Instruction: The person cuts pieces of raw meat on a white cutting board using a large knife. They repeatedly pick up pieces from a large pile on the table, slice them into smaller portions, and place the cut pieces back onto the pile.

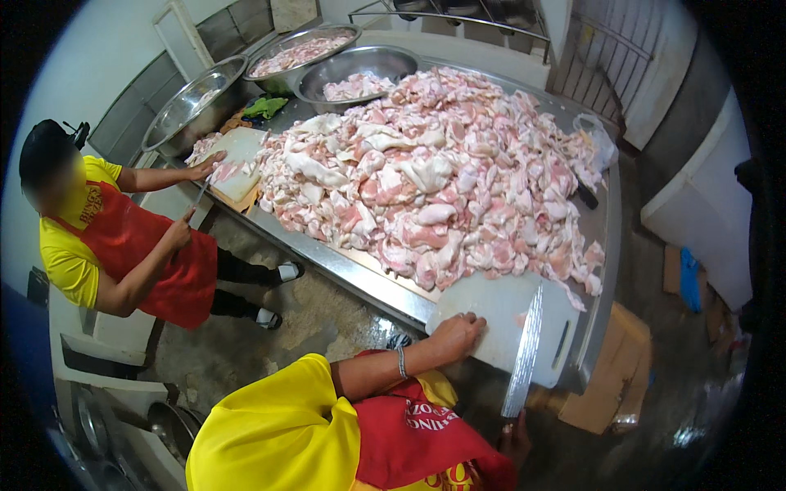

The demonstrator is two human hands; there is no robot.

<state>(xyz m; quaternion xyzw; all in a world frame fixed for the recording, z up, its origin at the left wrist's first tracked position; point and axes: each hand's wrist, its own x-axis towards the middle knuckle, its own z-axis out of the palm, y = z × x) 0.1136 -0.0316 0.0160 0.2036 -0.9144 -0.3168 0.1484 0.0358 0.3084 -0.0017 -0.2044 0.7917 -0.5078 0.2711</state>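
The white cutting board [499, 323] at the desk's [344, 266] near edge is pressed flat under the left hand [457, 334], fingers spread. A long knife [524, 352] is apparently clamped in the right hand [516, 438], largely hidden. The meat pile [434, 172] lies at 12 o'clock; fingers are best kept off the blade's line.

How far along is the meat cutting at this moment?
Done: some cut meat lies in the metal bowls at the far end. In hand: the right hand holds a long knife over the white cutting board, which the left hand steadies; the board bears almost no meat. Left: a big pile of raw meat covers the steel table.
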